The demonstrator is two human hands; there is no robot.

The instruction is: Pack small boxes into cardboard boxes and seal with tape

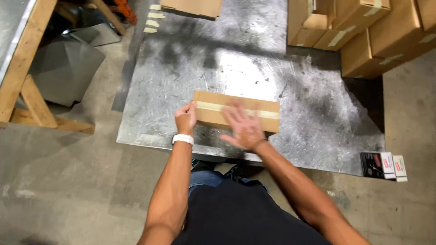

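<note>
The left hand [185, 119] is closed on the left end of a taped cardboard box [236, 111] at frame centre. The right hand [244, 128], blurred, is spread open over the box's near edge. The box is rested on a scuffed metal sheet [309, 109] on the floor.

Stacked cardboard boxes [377, 36] upper right; small black-and-white packets [383, 165] right; wooden frame [25, 68] left.

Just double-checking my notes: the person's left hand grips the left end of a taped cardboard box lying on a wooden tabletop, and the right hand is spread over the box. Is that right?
Not quite. The cardboard box lies on a scuffed metal sheet, not a wooden tabletop; the head view shows this. The rest holds: the left hand grips the box's left end, and the right hand, somewhat blurred, is spread over it.
</note>
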